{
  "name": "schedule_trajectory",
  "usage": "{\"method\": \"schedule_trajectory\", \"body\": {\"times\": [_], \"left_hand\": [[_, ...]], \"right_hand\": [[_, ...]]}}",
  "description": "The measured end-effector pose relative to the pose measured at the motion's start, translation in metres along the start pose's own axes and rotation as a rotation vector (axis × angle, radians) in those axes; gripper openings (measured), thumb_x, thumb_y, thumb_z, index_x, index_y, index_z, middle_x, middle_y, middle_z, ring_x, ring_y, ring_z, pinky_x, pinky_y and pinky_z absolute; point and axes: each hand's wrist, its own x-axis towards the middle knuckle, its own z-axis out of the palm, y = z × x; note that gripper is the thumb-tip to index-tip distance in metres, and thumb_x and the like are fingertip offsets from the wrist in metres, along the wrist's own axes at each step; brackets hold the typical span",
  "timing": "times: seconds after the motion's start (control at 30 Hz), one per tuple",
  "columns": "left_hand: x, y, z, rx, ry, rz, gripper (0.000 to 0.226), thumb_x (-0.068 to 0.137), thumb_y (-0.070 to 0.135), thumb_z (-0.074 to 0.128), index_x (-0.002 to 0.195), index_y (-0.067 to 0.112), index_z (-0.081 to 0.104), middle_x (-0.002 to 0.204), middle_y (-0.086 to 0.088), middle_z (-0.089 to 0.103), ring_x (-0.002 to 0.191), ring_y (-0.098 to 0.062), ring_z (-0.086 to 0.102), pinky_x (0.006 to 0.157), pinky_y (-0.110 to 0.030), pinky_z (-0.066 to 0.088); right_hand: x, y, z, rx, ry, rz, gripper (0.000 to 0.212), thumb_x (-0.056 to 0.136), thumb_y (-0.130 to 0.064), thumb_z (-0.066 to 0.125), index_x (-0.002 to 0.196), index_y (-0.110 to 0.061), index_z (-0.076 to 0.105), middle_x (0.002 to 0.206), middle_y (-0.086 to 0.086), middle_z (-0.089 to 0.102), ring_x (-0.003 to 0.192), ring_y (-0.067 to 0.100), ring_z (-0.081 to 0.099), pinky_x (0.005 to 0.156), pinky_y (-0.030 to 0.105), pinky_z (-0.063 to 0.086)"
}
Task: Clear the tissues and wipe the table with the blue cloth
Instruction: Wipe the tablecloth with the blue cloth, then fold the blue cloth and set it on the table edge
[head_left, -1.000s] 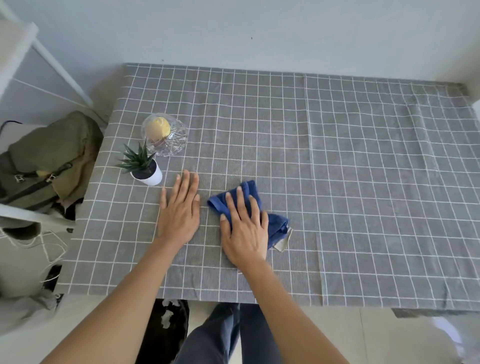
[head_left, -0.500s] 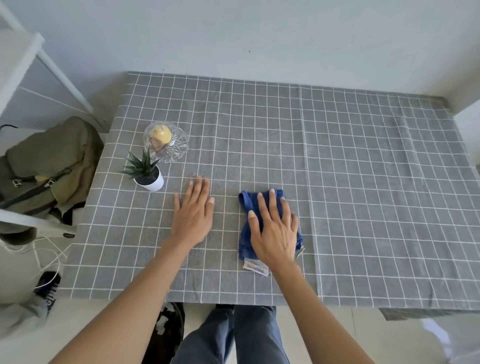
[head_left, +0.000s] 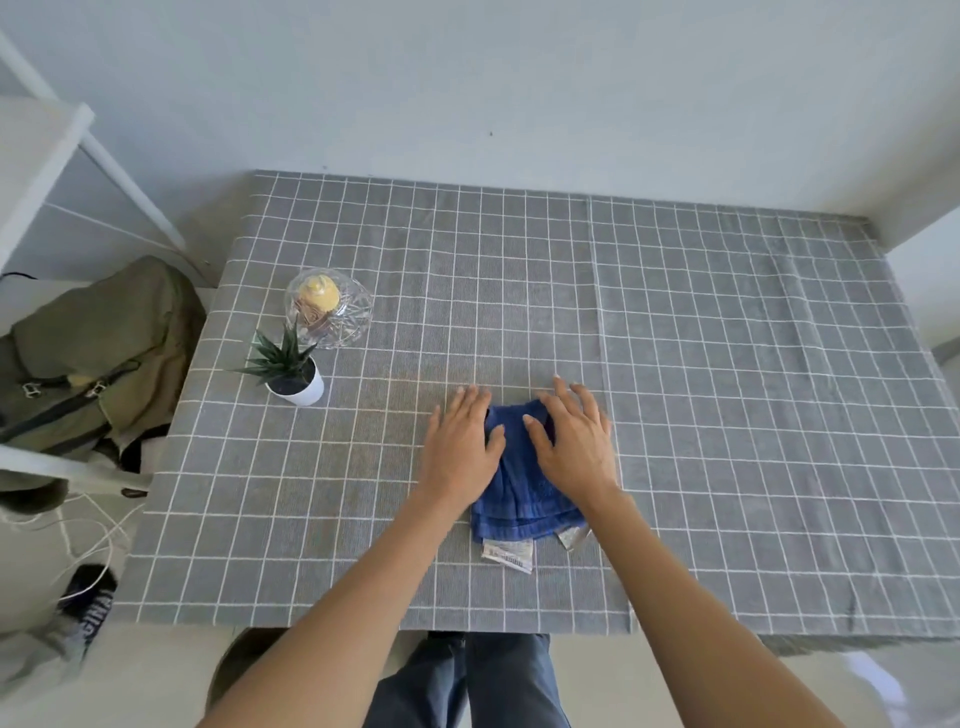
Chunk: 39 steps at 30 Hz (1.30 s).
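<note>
The folded blue cloth (head_left: 519, 491) lies on the grey checked tablecloth (head_left: 727, 395) near the front edge, its white labels sticking out at the near end. My left hand (head_left: 460, 449) lies flat with fingers spread, its thumb side resting on the cloth's left edge. Flat on the cloth's right part lies my right hand (head_left: 574, 441), palm down, fingers apart. Neither hand curls around the cloth. I see no tissues on the table.
A small potted succulent (head_left: 291, 371) in a white pot and a clear glass dome over a yellow object (head_left: 327, 306) stand at the table's left. An olive backpack (head_left: 98, 353) sits on a white shelf beside the table. Cables lie on the floor at left.
My right hand has slid the cloth to the right across the table. My left hand followed and now touches the cloth's left edge instead of lying apart from it.
</note>
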Motion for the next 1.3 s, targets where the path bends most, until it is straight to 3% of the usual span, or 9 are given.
{"method": "schedule_trajectory", "body": {"times": [0.07,0.13,0.23,0.4,0.6,0.73,0.9,1.13,1.3], "left_hand": [[-0.006,0.002,0.000,-0.099,0.112,0.002,0.044,0.098,0.020,0.047,0.141,0.011,0.043,0.139,-0.007,0.053,0.129,-0.023,0.048,0.109,-0.035,0.034],[-0.012,0.003,-0.004,-0.192,0.167,-0.006,0.040,0.096,0.014,0.052,0.136,0.012,0.050,0.109,-0.007,0.069,0.093,-0.024,0.065,0.081,-0.029,0.050],[-0.012,0.006,-0.010,-0.326,0.174,-0.039,0.034,0.093,0.011,0.059,0.127,0.012,0.060,0.089,-0.006,0.071,0.068,-0.015,0.061,0.060,-0.014,0.043],[-0.005,0.008,-0.030,-0.634,0.133,-0.127,0.027,0.088,0.006,0.064,0.114,0.014,0.067,0.101,0.000,0.072,0.088,-0.011,0.068,0.079,-0.028,0.057],[-0.002,0.005,-0.068,-0.907,-0.076,-0.148,0.034,0.084,0.005,0.070,0.114,0.021,0.066,0.097,-0.002,0.074,0.088,-0.014,0.070,0.080,-0.031,0.058],[-0.002,0.013,-0.085,-0.953,-0.139,-0.102,0.031,0.083,0.004,0.071,0.105,0.026,0.069,0.091,0.000,0.076,0.085,-0.012,0.072,0.077,-0.031,0.059],[-0.006,0.040,-0.095,-1.005,-0.211,-0.038,0.028,0.083,0.002,0.070,0.097,0.025,0.074,0.094,0.002,0.076,0.088,-0.011,0.072,0.072,-0.021,0.056],[0.012,0.114,-0.096,-1.017,-0.322,0.090,0.030,0.086,0.001,0.066,0.102,0.026,0.074,0.098,-0.002,0.075,0.091,-0.014,0.071,0.075,-0.024,0.057],[0.026,0.177,-0.072,-1.005,-0.303,0.124,0.031,0.086,0.001,0.066,0.096,0.029,0.075,0.094,0.001,0.076,0.086,-0.011,0.071,0.071,-0.022,0.056]], "right_hand": [[0.000,0.002,-0.002,0.092,0.060,-0.019,0.031,0.096,-0.035,0.049,0.119,-0.015,0.055,0.141,0.005,0.049,0.138,0.027,0.030,0.110,0.044,0.028],[-0.001,0.003,-0.006,0.209,0.100,-0.002,0.017,0.091,-0.029,0.057,0.100,-0.015,0.056,0.109,0.002,0.062,0.114,0.025,0.050,0.095,0.039,0.040],[-0.002,0.003,-0.019,0.342,0.089,0.046,0.014,0.086,-0.025,0.065,0.085,-0.018,0.053,0.082,-0.004,0.062,0.081,0.018,0.057,0.068,0.029,0.042],[-0.003,0.008,-0.047,0.434,0.067,0.035,0.018,0.081,-0.025,0.073,0.079,-0.026,0.055,0.071,-0.013,0.064,0.068,0.004,0.058,0.058,0.013,0.038],[-0.016,0.014,-0.087,0.675,-0.028,0.028,0.028,0.085,-0.011,0.070,0.103,-0.031,0.063,0.069,-0.013,0.066,0.066,-0.003,0.063,0.062,0.009,0.045],[-0.030,0.020,-0.106,0.846,-0.018,0.067,0.028,0.086,-0.001,0.066,0.098,-0.026,0.070,0.078,-0.004,0.073,0.077,0.012,0.070,0.068,0.018,0.052],[-0.054,0.031,-0.128,0.925,0.085,0.120,0.029,0.084,0.000,0.067,0.088,-0.027,0.074,0.084,-0.010,0.075,0.082,0.005,0.070,0.071,0.014,0.052],[-0.072,0.077,-0.180,1.005,0.210,0.105,0.022,0.086,-0.004,0.067,0.095,-0.024,0.074,0.086,-0.011,0.074,0.080,0.000,0.069,0.066,0.010,0.050],[-0.074,0.136,-0.208,0.984,0.270,0.085,0.024,0.087,-0.007,0.067,0.092,-0.029,0.075,0.090,-0.012,0.075,0.089,0.003,0.068,0.073,0.010,0.050]]}}
